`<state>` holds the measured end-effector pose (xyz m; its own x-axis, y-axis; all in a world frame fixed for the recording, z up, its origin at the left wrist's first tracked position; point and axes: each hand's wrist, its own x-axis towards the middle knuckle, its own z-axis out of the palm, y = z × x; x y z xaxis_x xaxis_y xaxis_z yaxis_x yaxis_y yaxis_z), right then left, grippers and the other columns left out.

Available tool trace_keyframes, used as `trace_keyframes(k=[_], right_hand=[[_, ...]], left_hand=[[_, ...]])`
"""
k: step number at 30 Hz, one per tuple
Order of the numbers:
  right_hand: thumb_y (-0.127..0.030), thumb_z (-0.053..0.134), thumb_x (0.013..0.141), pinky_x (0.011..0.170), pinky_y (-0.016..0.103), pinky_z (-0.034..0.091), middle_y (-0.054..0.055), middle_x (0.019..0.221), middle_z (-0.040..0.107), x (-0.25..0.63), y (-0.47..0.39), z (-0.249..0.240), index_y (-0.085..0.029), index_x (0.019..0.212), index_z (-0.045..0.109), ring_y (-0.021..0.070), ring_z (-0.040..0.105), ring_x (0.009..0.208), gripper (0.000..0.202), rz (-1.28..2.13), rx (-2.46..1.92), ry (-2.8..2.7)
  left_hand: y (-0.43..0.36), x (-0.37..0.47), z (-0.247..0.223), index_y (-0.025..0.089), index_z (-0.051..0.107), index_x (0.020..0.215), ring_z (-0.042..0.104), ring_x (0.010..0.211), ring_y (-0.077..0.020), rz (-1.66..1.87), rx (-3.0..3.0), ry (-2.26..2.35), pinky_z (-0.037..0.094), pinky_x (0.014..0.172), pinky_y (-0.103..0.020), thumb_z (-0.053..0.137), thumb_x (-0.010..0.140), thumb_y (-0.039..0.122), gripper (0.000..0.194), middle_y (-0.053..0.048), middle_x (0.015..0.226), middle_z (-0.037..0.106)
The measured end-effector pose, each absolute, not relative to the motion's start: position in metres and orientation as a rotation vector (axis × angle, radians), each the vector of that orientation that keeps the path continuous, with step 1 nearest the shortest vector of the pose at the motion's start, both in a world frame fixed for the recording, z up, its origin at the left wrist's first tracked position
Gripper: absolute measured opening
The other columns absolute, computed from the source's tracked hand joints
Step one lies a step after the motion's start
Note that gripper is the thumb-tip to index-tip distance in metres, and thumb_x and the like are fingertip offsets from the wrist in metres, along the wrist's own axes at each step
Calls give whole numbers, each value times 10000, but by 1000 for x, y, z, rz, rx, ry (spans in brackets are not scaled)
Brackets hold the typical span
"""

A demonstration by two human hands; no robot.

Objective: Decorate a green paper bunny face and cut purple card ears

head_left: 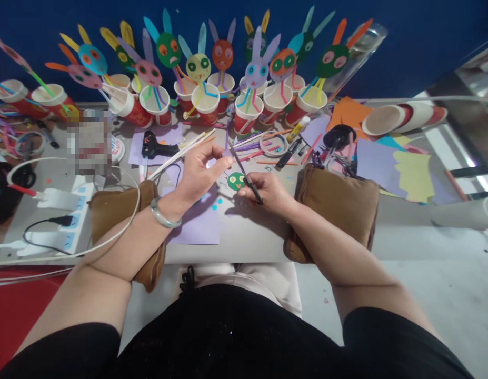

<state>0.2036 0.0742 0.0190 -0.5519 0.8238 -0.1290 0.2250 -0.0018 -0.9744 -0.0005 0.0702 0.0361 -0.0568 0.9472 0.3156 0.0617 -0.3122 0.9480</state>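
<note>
My right hand [267, 192] is closed on the handles of dark scissors [245, 173], whose blades point up and left toward my left hand. The fingertips of my left hand [202, 171] pinch a small piece of purple paper [227, 153] beside the blades. Just below the scissors lies a green paper disc [236, 181] with pale eyes and a small orange mark, close to my right fingertips. Small blue dots and a purple sheet [200, 226] are on the table under and beside my left wrist.
Paper cups [204, 105] with rabbit-faced figures line the back. A black glue gun [159, 149] lies left of centre, near a power strip [76, 221] with cables. Brown cushions [334, 210] sit under both arms. Pens, straws and coloured paper [386, 166] spread across the back and right.
</note>
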Motion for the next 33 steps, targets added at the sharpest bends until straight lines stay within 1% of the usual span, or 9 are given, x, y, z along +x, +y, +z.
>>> trace_keyframes(k=[3,12,17,21,25,28,30,33], right_hand=[[-821,859,661,483,255,298,-36,492,537,204,74,20,-217,609,492,101,438,472,708,1584,-1077,-1793],[-856,836,651,475,256,297,-43,485,529,203,74,21,-223,601,479,98,425,458,729,1559,-1088,-1809],[-885,817,640,470,266,290,-37,474,528,203,76,19,-226,592,490,104,425,447,737,1546,-1107,-1814],[-885,800,664,488,266,298,-28,477,533,205,78,19,-225,580,493,110,432,468,733,1492,-1146,-1839],[-866,787,708,498,273,306,-13,490,538,208,81,20,-228,596,496,120,440,489,710,1433,-1182,-1789],[-858,758,765,510,285,344,-4,509,537,210,85,19,-229,621,509,126,455,499,693,1383,-1171,-1695],[-889,703,795,518,293,389,-6,533,537,211,87,17,-234,667,523,136,474,507,691,1402,-1137,-1563],[-968,659,742,524,307,438,-7,556,552,210,89,17,-243,721,552,154,513,523,733,1504,-1057,-1422]], left_hand=[[70,0,36,220,606,687,613,680,-134,1469,1441,1143,530,731,-304,795,788,279,223,23,678,658],[71,0,36,219,613,693,630,666,-137,1463,1407,1136,534,719,-298,812,774,321,238,27,665,670],[69,0,38,214,624,695,650,671,-138,1458,1393,1117,536,713,-294,791,810,340,238,16,673,686],[69,0,40,214,625,679,663,676,-145,1448,1384,1129,537,712,-295,775,827,334,243,9,667,696],[71,0,38,210,648,678,682,704,-148,1430,1361,1150,560,773,-312,730,879,336,251,-2,681,704],[75,-1,34,207,640,663,689,711,-148,1410,1287,1134,577,813,-325,693,908,339,283,-4,676,691],[77,-2,31,205,640,667,689,701,-145,1378,1232,1114,584,807,-324,695,902,344,279,0,675,680],[78,-3,29,204,653,693,694,698,-139,1315,1204,1084,581,789,-310,736,870,347,242,2,689,687]])
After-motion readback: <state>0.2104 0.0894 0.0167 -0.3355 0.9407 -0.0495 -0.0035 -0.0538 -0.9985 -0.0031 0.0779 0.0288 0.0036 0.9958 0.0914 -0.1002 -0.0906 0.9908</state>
